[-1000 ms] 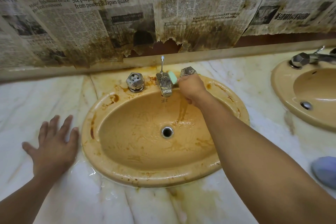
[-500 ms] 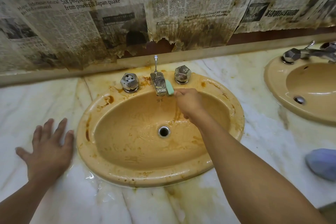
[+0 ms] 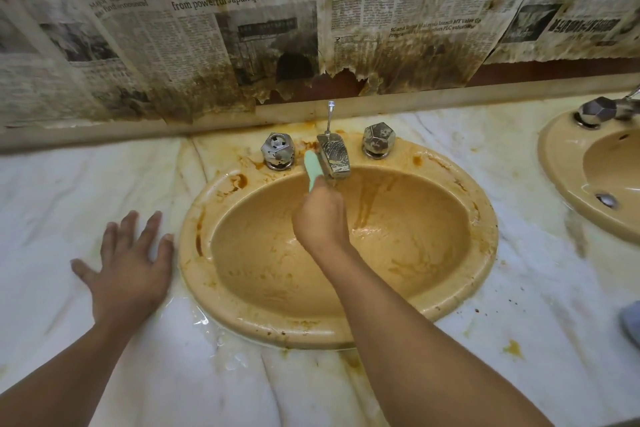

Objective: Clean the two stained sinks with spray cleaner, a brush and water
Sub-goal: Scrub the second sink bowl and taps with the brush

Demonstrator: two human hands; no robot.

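Beside the spout (image 3: 333, 156), green brush (image 3: 311, 164) in right hand (image 3: 320, 218), tip seemingly rearward.

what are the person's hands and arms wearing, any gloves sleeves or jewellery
Nothing worn shows. The left hand and right hand are bare: no gloves, and no rings on the fingers in view. The left forearm and right forearm are uncovered to the frame's edge, with no sleeve, watch or bracelet at either wrist.

Probably a washroom: stained basin (image 3: 242, 317) beneath the right hand (image 3: 320, 218), second basin (image 3: 562, 166) off to its right, marble counter (image 3: 519, 305).
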